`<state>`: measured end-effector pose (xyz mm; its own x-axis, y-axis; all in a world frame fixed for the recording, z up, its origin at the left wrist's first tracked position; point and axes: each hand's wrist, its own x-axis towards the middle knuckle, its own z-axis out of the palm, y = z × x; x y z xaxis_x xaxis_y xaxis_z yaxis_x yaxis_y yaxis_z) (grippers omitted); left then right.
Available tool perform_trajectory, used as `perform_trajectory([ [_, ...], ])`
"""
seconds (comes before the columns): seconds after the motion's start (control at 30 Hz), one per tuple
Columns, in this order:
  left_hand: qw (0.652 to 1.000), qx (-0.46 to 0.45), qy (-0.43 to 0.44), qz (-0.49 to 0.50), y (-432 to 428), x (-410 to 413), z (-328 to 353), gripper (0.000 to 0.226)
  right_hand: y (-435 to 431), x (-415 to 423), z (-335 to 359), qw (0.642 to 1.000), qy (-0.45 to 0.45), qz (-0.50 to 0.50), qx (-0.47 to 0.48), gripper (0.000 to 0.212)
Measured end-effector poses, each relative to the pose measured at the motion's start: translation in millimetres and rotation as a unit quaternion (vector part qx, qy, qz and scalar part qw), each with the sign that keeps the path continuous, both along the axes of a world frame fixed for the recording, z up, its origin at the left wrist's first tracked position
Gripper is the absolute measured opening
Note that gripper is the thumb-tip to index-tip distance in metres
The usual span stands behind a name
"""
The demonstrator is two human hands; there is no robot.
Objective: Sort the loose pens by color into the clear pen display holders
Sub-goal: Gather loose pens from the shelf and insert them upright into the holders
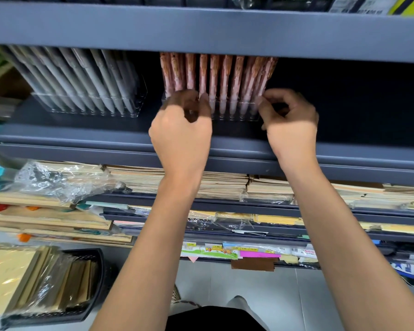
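Note:
On the dark grey shelf [81, 134] stand two clear pen display holders. The left holder [89, 105] is full of grey pens [81, 77] leaning back to the left. The right holder [234, 113] carries a row of pink patterned pens [221, 75] standing upright. My left hand [182, 130] grips the left end of the pink holder with thumb and fingers pinched on it. My right hand [289, 123] pinches its right end. Both hands hide the holder's corners.
The shelf above [201, 27] overhangs the pens closely. To the right of the pink holder the shelf is dark and bare [356, 103]. Below lie stacked notebooks [213, 185] and wrapped paper. A black basket [91, 283] with packs sits low left on the floor.

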<state>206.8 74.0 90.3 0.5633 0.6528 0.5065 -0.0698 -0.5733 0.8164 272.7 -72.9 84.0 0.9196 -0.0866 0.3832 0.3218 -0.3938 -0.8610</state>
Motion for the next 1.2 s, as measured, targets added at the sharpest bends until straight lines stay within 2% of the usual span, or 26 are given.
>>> perform_trajectory([
  [0.17, 1.0, -0.006, 0.027, -0.01, 7, 7, 3, 0.023, 1, -2, 1, 1.0, 0.001, 0.003, 0.001, 0.015],
  [0.57, 0.999, 0.022, 0.03, -0.014, 5, 15, 2, 0.019, 0, -1, 0, 1.0, 0.005, 0.004, -0.005, 0.017],
  [0.8, 0.999, 0.002, 0.034, -0.009, 8, 15, -2, 0.017, 1, 0, -1, 1.0, -0.001, 0.002, 0.002, 0.019],
  [1.2, 0.998, -0.001, 0.057, -0.026, 14, 5, -1, 0.018, 1, -4, -1, 1.0, -0.003, 0.008, 0.029, 0.011],
])
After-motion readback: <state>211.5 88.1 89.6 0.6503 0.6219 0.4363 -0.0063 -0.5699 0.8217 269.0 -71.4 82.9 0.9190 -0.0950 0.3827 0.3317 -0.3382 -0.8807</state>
